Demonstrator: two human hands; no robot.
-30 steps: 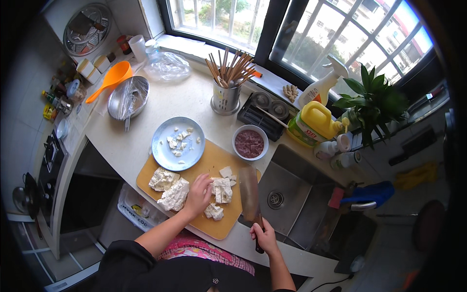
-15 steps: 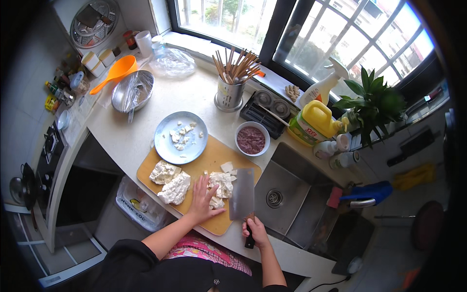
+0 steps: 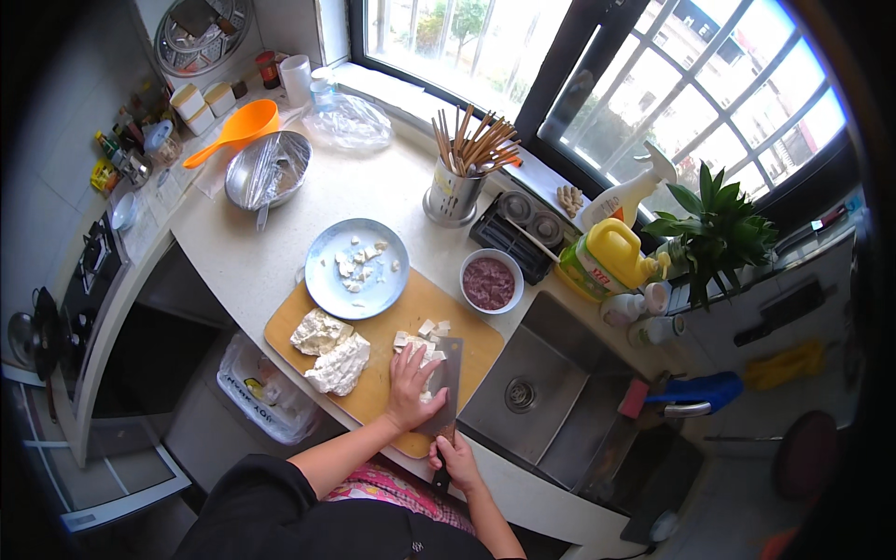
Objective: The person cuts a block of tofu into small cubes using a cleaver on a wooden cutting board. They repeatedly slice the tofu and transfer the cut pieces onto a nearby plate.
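My left hand [image 3: 409, 390] lies over a heap of cut white tofu [image 3: 425, 338], fingers spread and resting on the pieces. In my right hand [image 3: 455, 462] is the dark handle of a cleaver [image 3: 452, 373]. Its broad blade stands along the right side of the tofu, close beside my left fingers. Part of the heap is hidden under my left hand. Under all this is a wooden cutting board [image 3: 482, 350]. Two larger, rough tofu chunks [image 3: 338, 366] sit at its left. A pale blue plate [image 3: 322, 252] with small tofu bits overlaps the board's far edge.
Beyond the board's right corner stands a bowl of minced meat [image 3: 488, 284]. The steel sink [image 3: 560, 359] adjoins it on the right. Farther back are a chopstick holder [image 3: 455, 191], a yellow jug [image 3: 611, 252] and a film-covered metal bowl [image 3: 271, 170]. An orange ladle [image 3: 243, 126] lies far left.
The cleaver has moved left against the tofu, its blade turned more edge-on. My right hand has come left with it. My left hand has shifted slightly right, farther over the pieces.
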